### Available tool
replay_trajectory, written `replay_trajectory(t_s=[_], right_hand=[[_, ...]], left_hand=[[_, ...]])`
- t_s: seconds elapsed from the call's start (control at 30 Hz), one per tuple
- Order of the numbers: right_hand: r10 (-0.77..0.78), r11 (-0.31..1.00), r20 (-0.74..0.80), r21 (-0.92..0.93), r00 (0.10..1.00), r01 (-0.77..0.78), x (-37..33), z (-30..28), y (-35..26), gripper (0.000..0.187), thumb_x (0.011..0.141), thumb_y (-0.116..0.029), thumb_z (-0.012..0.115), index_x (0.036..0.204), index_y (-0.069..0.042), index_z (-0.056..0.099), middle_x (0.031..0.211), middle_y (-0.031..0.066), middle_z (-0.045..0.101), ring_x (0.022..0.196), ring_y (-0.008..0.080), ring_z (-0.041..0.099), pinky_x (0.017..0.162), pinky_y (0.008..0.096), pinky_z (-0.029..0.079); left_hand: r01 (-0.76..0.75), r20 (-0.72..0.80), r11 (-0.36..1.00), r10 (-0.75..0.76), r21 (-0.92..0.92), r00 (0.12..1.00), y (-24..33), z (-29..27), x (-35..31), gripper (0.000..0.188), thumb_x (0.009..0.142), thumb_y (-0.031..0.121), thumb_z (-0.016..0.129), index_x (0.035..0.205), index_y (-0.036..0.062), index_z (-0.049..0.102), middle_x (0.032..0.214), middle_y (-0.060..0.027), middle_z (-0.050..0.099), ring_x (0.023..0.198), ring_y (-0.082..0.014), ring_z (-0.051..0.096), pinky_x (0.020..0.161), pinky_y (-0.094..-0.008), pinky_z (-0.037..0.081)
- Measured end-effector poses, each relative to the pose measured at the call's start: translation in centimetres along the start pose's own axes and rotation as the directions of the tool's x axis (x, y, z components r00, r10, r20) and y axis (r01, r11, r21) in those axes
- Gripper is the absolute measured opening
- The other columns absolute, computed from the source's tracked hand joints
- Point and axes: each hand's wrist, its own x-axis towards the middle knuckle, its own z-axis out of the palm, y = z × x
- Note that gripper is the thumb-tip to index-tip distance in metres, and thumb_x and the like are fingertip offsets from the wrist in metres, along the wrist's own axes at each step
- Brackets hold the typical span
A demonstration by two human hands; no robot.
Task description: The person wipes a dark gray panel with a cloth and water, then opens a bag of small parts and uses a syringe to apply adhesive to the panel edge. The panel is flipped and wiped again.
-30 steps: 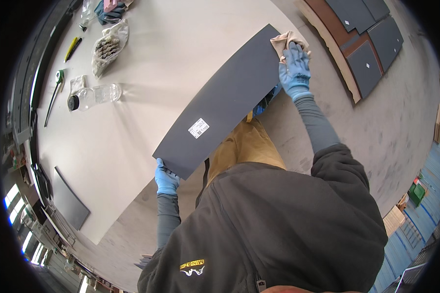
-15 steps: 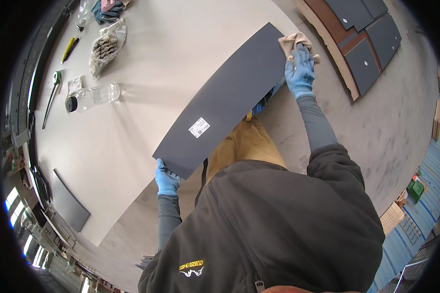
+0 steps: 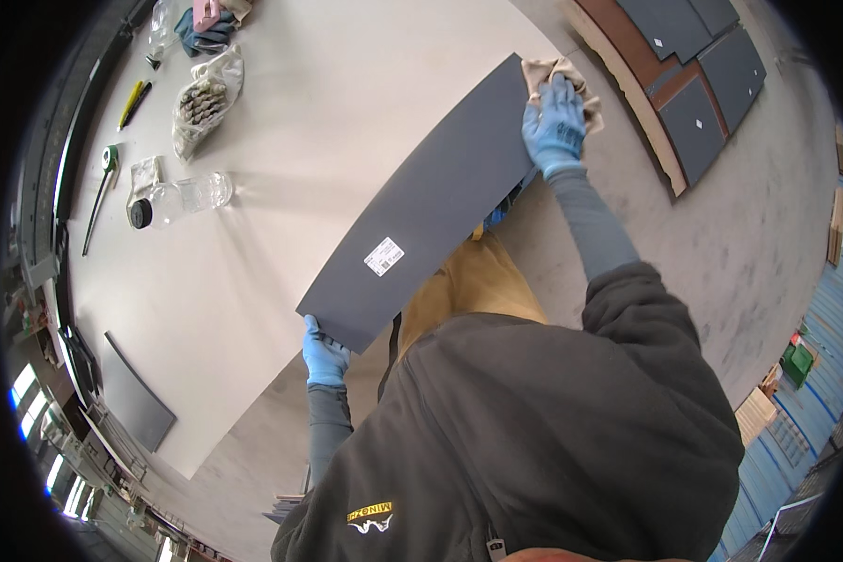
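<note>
A long dark grey panel (image 3: 440,178) lies slantwise in front of me, partly over the pale table and partly over its near edge. Near its lower left end sits a white printed label (image 3: 384,256). My left hand (image 3: 325,354), in a blue glove, grips that end, with some fingers hidden beneath. At the far right end my right hand (image 3: 556,126), also gloved in blue, presses a beige cloth (image 3: 590,108) against the panel's edge. The cloth is bunched under the fingers and sticks out past the panel.
On the pale table (image 3: 253,281) lie a clear bottle with a black cap (image 3: 192,195), a tape measure (image 3: 110,157), a yellow cutter knife (image 3: 131,101) and a bag of small metal parts (image 3: 199,101). Another grey panel (image 3: 136,393) rests at left. Stacked dark panels (image 3: 693,122) are at right.
My right hand and the cloth have shifted slightly left and down around the panel's far end. The panel has moved a little downward with my left hand still holding its near end.
</note>
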Motion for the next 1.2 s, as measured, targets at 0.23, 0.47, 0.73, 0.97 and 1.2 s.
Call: replay_trajectory(t_s=[0.23,0.47,0.73,0.97,1.2], right_hand=[[-0.26,0.946,0.18,0.244,0.949,0.213,-2.3,-0.2,-3.8,0.024,0.1,-0.028,0.062,0.113,-0.008,0.066,0.116,0.0147,0.067,0.101,0.0341,0.069,0.093,0.0498,0.056],[-0.197,0.962,-0.057,0.181,0.979,0.204,0.8,5.6,-0.7,0.036,0.099,-0.021,0.059,0.13,-0.006,0.066,0.144,0.0187,0.061,0.139,0.0398,0.054,0.117,0.0496,0.044],[-0.691,0.598,0.129,0.656,0.712,0.461,-16.5,-5.2,-14.3,0.044,0.102,-0.027,0.061,0.14,-0.005,0.062,0.149,0.0117,0.062,0.143,0.0271,0.055,0.123,0.0412,0.043],[-0.198,0.957,0.118,0.237,0.973,0.166,-5.6,-1.3,4.1,0.036,0.103,-0.024,0.06,0.13,0.0,0.065,0.149,0.0248,0.056,0.139,0.0433,0.053,0.121,0.0545,0.04],[-0.477,0.858,0.351,0.384,0.806,0.34,-15.9,-3.0,-9.8,0.046,0.096,-0.023,0.064,0.132,0.005,0.059,0.133,0.0242,0.062,0.118,0.0374,0.063,0.104,0.0555,0.051]], left_hand=[[0.0,0.007,1.0,0.0,-0.006,1.0,-0.3,-0.2,-0.1,0.062,0.102,0.053,0.07,0.145,0.0097,0.057,0.152,-0.009,0.056,0.143,-0.0309,0.05,0.121,-0.0542,0.04],[-0.024,-0.052,1.0,0.024,0.005,0.998,-0.5,0.0,0.4,0.051,0.102,0.053,0.07,0.131,0.0113,0.062,0.148,-0.0086,0.059,0.14,-0.0308,0.053,0.119,-0.0544,0.042],[0.008,-0.048,1.0,-0.008,-0.004,0.999,-0.2,-0.2,0.8,0.047,0.102,0.052,0.07,0.128,0.0135,0.063,0.146,-0.0105,0.06,0.138,-0.0317,0.054,0.118,-0.056,0.043],[-0.023,-0.002,1.0,0.023,-0.016,1.0,-0.5,-0.5,0.8,0.049,0.103,0.051,0.069,0.134,0.0126,0.062,0.149,-0.0113,0.058,0.139,-0.0331,0.054,0.117,-0.0577,0.044],[-0.028,0.004,1.0,0.028,-0.009,1.0,-0.6,0.3,0.4,0.052,0.103,0.05,0.07,0.136,0.0113,0.062,0.149,-0.0124,0.059,0.138,-0.0336,0.055,0.117,-0.0551,0.045]])
